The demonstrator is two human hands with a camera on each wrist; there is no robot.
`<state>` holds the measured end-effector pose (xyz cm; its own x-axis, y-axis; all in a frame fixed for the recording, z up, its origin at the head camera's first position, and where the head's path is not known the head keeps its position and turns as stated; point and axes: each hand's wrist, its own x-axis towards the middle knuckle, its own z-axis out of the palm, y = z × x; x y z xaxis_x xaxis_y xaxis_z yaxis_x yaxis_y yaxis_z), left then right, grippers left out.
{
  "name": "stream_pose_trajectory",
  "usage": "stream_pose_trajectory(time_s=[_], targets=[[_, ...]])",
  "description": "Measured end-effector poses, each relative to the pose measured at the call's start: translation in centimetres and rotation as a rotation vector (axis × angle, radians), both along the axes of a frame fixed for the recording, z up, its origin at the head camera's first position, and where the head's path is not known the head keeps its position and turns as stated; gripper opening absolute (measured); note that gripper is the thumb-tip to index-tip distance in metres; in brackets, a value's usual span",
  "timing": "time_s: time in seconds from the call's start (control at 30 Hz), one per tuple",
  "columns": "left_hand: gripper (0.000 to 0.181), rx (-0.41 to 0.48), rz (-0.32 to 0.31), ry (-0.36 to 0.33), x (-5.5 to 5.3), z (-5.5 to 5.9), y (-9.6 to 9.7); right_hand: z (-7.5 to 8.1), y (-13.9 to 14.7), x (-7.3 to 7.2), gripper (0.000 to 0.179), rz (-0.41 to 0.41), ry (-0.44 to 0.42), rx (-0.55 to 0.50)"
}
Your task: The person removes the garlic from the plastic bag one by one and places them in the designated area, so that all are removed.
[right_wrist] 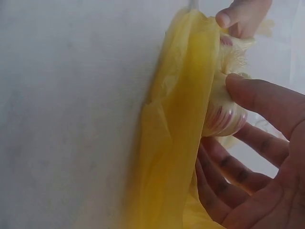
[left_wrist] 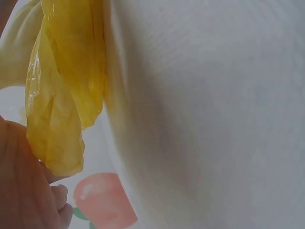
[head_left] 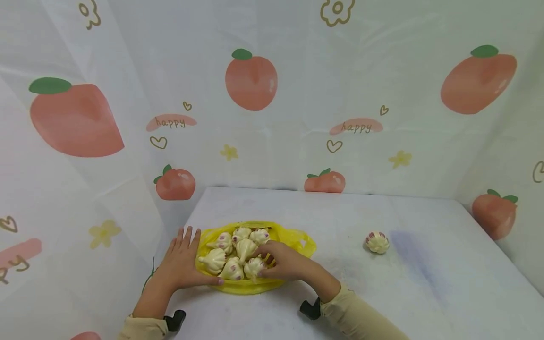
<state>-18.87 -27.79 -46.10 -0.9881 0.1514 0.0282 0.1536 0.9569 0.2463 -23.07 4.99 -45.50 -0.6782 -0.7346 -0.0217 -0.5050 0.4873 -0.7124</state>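
I'm pinching near-right garlic w/ R hand, L hand splayed left of bag, poss. risking spills if it snags.

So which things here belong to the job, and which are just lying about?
Likely in the job: left hand; right hand; yellow bag; garlic bulbs inside it.

Set apart: lone garlic bulb on the table, though it may belong too; printed backdrop, seemingly scenery.
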Motion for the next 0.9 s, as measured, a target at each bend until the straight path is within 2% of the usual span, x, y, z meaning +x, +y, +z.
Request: stream_pose_trajectory(time_s=[0.43,0.6,0.9], targets=[[0.160,0.009,0.009,-0.018,0.1,0.2,0.2,-0.1,0.3,-0.1,0.038,0.008,-0.013,-0.021],[0.160,0.021,0.014,-0.028,0.1,0.3,0.2,0.4,0.8,0.0,0.037,0.000,-0.017,-0.038],[0.160,0.025,0.015,-0.031,0.1,0.3,0.2,1.4,3.0,0.7,0.039,-0.031,-0.027,-0.143]])
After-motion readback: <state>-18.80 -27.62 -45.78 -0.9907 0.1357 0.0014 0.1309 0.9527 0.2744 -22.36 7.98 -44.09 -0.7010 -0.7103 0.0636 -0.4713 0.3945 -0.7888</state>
